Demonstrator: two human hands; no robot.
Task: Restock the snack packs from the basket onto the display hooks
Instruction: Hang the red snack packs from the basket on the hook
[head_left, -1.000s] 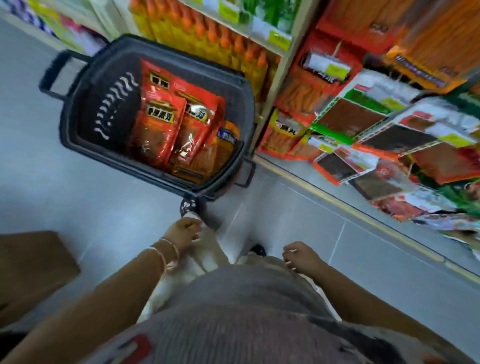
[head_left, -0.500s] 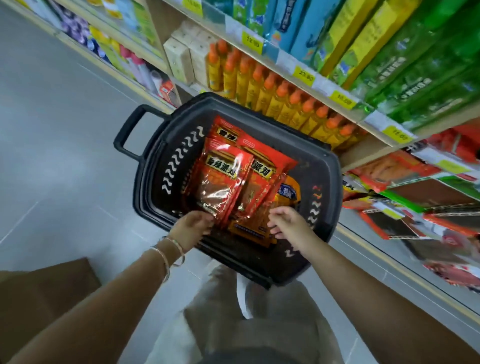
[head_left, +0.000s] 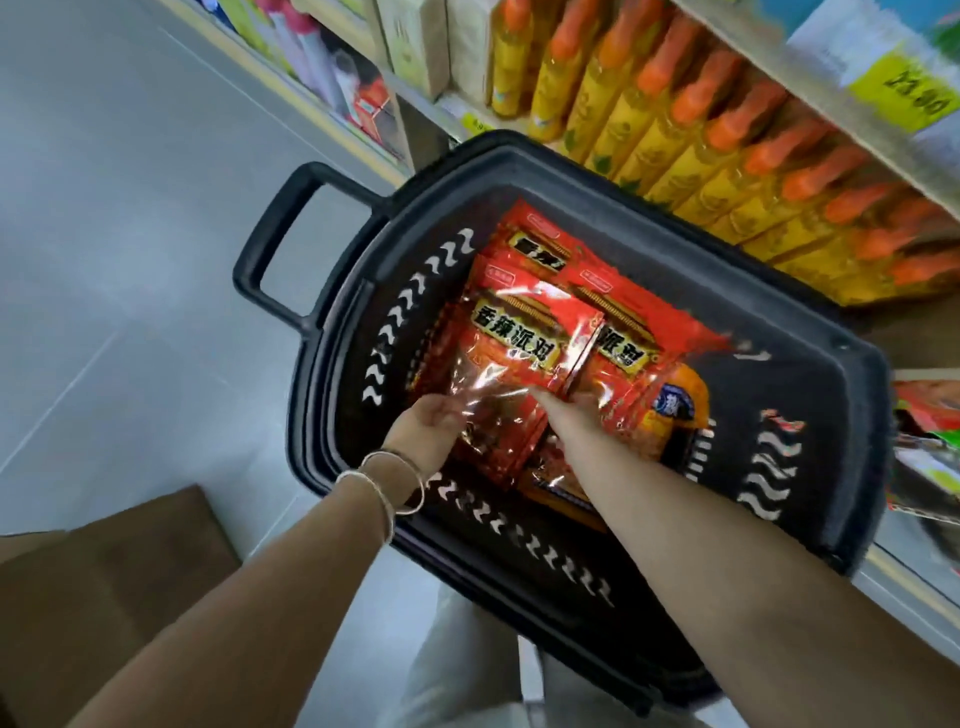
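A black plastic basket (head_left: 810, 395) stands on the floor beside the shelving, holding several red snack packs. The top red snack pack (head_left: 519, 343), with a yellow label and a clear window, lies in the middle of the pile. My left hand (head_left: 423, 431) grips its lower left edge, fingers tucked under the clear film. My right hand (head_left: 563, 415) reaches in from the right and holds the same pack at its lower right edge. An orange pack (head_left: 675, 410) lies under the red ones at the right. Only the tips of hanging packs (head_left: 930, 415) show at the far right.
A shelf of yellow bottles with orange caps (head_left: 691, 124) runs behind the basket, with price tags (head_left: 904, 88) above. The basket's handle (head_left: 280, 249) sticks out to the left over grey floor tiles. A brown cardboard box (head_left: 104, 582) sits at the lower left.
Both hands have gone from my lap into the basket and closed on the top red pack. My head has leaned closer, so the basket fills the view.
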